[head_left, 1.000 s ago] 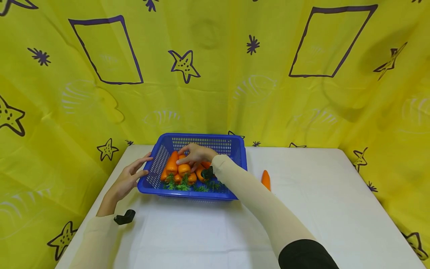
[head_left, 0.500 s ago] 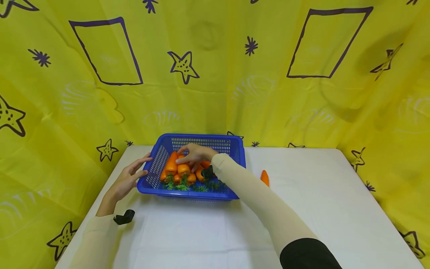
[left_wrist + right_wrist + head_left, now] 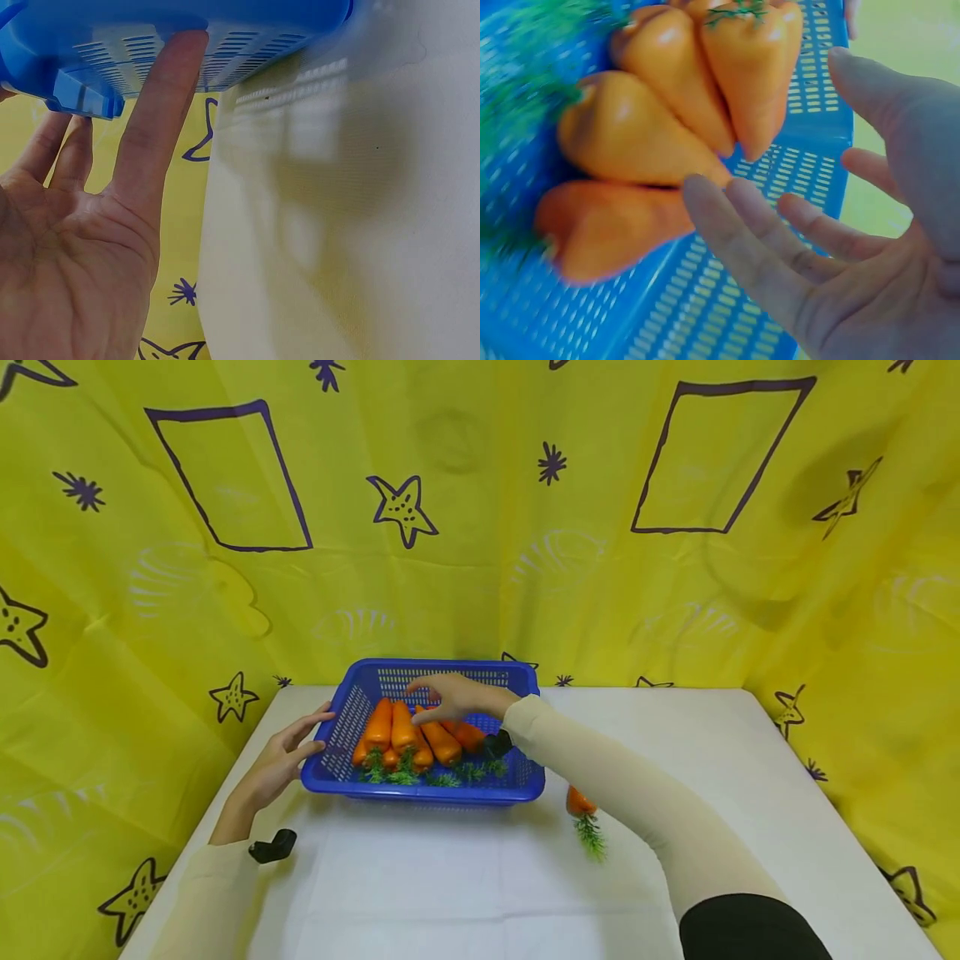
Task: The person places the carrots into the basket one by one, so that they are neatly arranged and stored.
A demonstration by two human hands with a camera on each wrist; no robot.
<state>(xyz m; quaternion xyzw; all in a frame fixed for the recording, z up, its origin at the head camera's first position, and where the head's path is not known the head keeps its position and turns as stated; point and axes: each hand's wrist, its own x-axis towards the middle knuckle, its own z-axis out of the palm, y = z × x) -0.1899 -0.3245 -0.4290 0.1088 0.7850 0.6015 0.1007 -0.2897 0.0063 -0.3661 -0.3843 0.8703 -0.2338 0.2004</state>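
A blue plastic basket (image 3: 420,792) with slotted walls stands at the back of the table. Several orange carrots with green tops, such as one carrot (image 3: 378,725), lie side by side in its left and middle part. My left hand (image 3: 273,768) rests against the basket's left end. Its thumb (image 3: 161,112) is straight against the wall, and the other fingers touch the rim further back. Over the basket hovers my right hand (image 3: 457,693), fingers spread and holding nothing. In the right wrist view its fingertips overlap the tip of a carrot (image 3: 622,135); contact cannot be told.
One more carrot (image 3: 580,802) with a green top lies on the white table (image 3: 420,877), right of the basket and partly behind my right sleeve. A yellow patterned curtain (image 3: 465,568) hangs behind the table and at both sides.
My right hand has let go of a carrot in the basket and moved up and to the right. That carrot lies beside the others. The left hand stays at the rim.
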